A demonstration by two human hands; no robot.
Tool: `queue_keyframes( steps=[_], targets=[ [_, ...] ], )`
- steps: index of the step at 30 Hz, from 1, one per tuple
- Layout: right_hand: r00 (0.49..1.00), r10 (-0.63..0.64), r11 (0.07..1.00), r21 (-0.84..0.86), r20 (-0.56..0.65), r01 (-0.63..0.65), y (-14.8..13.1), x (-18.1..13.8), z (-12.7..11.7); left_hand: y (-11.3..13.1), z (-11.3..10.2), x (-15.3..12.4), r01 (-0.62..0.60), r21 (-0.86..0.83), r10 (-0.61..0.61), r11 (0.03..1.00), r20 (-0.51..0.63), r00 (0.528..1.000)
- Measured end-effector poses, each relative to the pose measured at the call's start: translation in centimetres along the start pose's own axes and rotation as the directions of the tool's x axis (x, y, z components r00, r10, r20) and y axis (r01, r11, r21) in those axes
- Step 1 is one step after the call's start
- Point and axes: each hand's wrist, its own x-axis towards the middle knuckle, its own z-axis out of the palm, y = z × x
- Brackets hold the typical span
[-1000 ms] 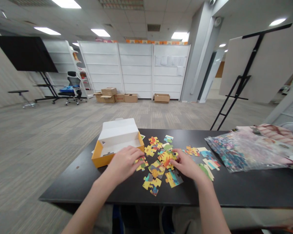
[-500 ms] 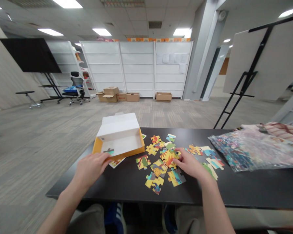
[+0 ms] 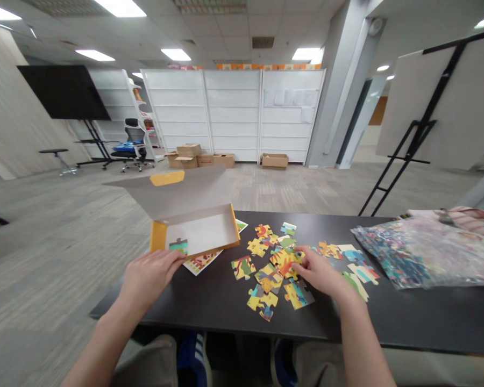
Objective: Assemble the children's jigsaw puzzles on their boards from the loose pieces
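My left hand is closed with its fingertips at the front wall of the open yellow-edged puzzle box, seemingly pinching it. One teal and grey puzzle piece shows inside the box, just above those fingers. My right hand reaches into the pile, thumb and index finger pinching a yellow-orange puzzle piece. Around it lie several loose pieces, among them a yellow-and-grey one and a green-and-red one. A printed picture sheet lies partly under the box.
A clear plastic bag of colourful pieces lies on the black table at the right, beside a striped fabric item. Beyond the table stand an easel board, cardboard boxes and an office chair.
The box lid has swung up and lifted off its backward lean, now showing its yellow flap. More of the picture sheet shows under the box. My right hand stays at the pile.
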Motion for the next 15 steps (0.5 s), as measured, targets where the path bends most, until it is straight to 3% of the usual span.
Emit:
queue_keyframes(
  steps=[5,15],
  targets=[
    [1.000,0.000,1.000,-0.008,-0.005,0.000,0.1,0.0,0.0,-0.2,-1.0,0.9,0.057,0.028,-0.061,0.998,0.157,0.986],
    [1.000,-0.001,0.999,-0.037,-0.006,0.001,-0.1,0.0,-0.2,-0.4,-1.8,4.0,0.118,-0.081,-0.086,0.990,0.320,0.944]
  ],
)
